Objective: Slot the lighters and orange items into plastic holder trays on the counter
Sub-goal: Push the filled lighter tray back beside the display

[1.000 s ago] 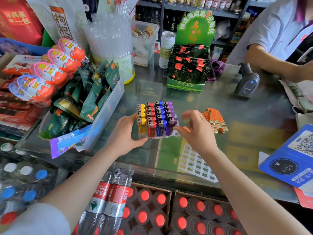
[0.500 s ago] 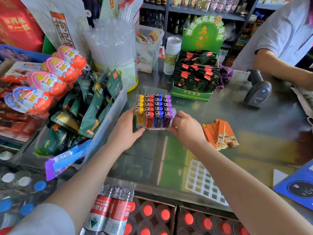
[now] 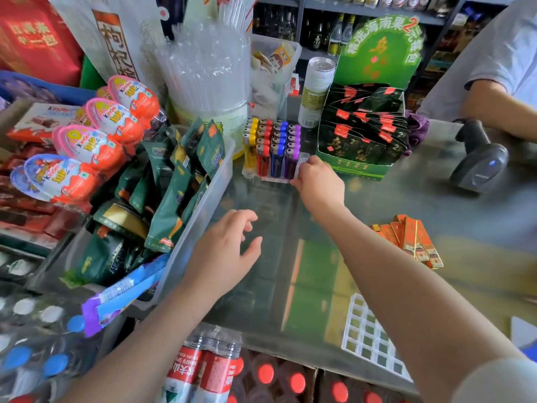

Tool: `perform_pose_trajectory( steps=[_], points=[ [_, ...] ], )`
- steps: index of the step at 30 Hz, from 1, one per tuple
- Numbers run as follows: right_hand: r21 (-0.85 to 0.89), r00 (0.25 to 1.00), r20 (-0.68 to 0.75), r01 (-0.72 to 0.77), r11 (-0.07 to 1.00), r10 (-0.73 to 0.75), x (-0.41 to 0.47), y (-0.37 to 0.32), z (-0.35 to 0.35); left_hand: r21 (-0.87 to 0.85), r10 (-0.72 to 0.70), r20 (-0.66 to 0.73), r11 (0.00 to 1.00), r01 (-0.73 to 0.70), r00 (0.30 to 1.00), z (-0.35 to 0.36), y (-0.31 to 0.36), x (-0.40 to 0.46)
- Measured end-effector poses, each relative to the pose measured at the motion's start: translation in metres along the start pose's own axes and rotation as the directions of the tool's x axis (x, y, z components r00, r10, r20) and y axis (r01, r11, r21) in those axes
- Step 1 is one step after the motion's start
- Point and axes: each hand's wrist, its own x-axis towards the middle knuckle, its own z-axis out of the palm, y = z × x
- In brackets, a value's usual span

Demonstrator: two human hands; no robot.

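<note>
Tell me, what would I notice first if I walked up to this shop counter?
Probably the clear plastic tray of yellow, red, blue and purple lighters standing at the back of the glass counter, with the right hand gripping its corner. To its left, a stack of pink and orange egg-shaped chocolate packs glows brightly. The orange flat packets lie fanned out on the right.

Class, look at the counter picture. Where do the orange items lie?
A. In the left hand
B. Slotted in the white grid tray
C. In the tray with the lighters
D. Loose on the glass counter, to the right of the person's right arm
D: the orange items lie fanned on the glass counter, outside the white grid tray.
</note>
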Motion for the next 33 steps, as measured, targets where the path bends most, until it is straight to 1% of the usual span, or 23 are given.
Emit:
perform_pose_trajectory(
  steps=[2,5,7,9,11,15,18,23,25,29,33],
  points=[
    [-0.014,1.000,-0.007,-0.026,1.000,0.026,0.007,0.000,0.003,0.008,0.014,0.027,1.000,-0.014,1.000,-0.001,-0.001,-0.003],
    [-0.026,1.000,0.009,-0.023,0.999,0.023,0.014,0.001,0.004,0.045,0.039,0.090,0.998,-0.044,0.995,-0.004,-0.002,-0.008],
    [0.051,1.000,0.012,-0.016,0.999,0.015,0.010,0.007,0.001,0.062,0.045,0.130,0.997,-0.054,0.991,-0.005,-0.003,-0.012],
    [0.191,1.000,-0.014,-0.002,0.982,0.005,-0.005,0.017,-0.006,0.069,0.052,0.158,0.996,-0.064,0.986,-0.005,-0.001,-0.015],
    [0.299,0.999,-0.029,0.045,0.953,-0.038,-0.030,0.028,-0.017,0.072,0.063,0.181,0.994,-0.078,0.981,-0.003,0.003,-0.018],
    [0.370,0.988,0.006,0.143,0.918,-0.157,-0.100,0.056,-0.045,0.062,0.114,0.201,0.990,-0.129,0.973,0.005,0.014,-0.024],
    [0.340,0.979,0.024,0.183,0.922,-0.203,-0.153,0.077,-0.064,0.044,0.143,0.201,0.987,-0.154,0.969,0.009,0.022,-0.029],
    [0.191,0.978,0.129,0.139,0.972,-0.166,-0.206,0.094,-0.073,-0.017,0.182,0.211,0.983,-0.183,0.960,0.013,0.032,-0.043],
    [0.154,0.980,0.122,0.136,0.979,-0.155,-0.212,0.093,-0.070,-0.021,0.215,0.237,0.976,-0.216,0.947,0.012,0.035,-0.049],
    [0.093,0.992,0.101,0.066,0.993,-0.075,-0.210,0.081,-0.065,-0.046,0.276,0.277,0.961,-0.274,0.921,0.008,0.040,-0.060],
    [0.069,0.986,0.112,0.113,0.991,-0.121,-0.205,0.052,-0.054,-0.076,0.254,0.316,0.967,-0.242,0.914,0.003,0.038,-0.069]
  ],
)
